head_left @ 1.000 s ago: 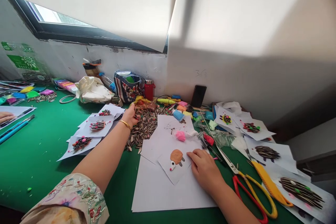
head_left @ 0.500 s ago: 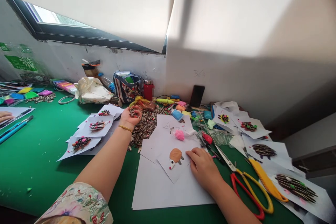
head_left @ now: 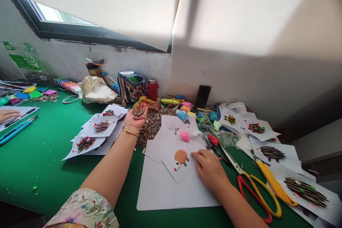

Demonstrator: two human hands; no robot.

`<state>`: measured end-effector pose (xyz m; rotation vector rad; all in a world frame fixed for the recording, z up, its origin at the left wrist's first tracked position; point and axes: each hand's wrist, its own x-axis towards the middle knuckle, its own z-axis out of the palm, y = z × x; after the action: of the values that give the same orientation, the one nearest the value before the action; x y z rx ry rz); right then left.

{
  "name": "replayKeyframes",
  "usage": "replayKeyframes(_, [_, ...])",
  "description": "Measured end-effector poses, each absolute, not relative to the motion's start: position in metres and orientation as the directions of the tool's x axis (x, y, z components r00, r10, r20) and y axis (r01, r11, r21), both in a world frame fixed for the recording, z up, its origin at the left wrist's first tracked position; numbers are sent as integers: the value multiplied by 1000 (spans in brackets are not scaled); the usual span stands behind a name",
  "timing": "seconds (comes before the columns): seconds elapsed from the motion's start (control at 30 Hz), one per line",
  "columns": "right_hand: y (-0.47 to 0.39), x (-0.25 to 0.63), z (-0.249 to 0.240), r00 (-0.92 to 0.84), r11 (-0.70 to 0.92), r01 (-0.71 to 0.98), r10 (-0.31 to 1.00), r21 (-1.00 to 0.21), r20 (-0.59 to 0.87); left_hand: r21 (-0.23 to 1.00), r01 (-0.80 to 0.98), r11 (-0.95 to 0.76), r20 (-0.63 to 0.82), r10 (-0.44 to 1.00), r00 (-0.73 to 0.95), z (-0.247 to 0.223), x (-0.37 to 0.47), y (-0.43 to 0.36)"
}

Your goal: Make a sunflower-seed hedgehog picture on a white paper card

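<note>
My left hand, palm up, cups some striped sunflower seeds over the edge of a large seed pile. A small white card lies on larger white sheets in front of me. On it is a flat brown clay hedgehog body with a white face, a red nose and grey feet. My right hand rests on the paper at the card's right side, index finger stretched toward it and nothing seen in its grasp. A pink clay lump sits on plastic wrap just above the card.
Scissors and a yellow utility knife lie to the right. Seed hedgehog cards are spread on the left and right. A phone leans on the wall, near a red bottle. Another person's hand is at far left.
My left hand has opened out and turned its palm up more, so the seeds in it show more clearly. My right hand stays beside the card. The view has shifted slightly.
</note>
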<state>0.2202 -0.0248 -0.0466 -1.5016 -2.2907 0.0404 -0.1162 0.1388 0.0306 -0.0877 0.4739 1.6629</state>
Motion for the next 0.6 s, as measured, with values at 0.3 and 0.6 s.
replayKeyframes(0.3, [-25, 221, -50, -336, 419, 883, 879, -212, 338, 228, -973, -16, -318, 944, -91, 28, -95, 117])
replayKeyframes(0.6, [-35, 200, -21, -423, 555, 770, 813, -313, 401, 139, -987, 82, -361, 932, 26, 21, -78, 94])
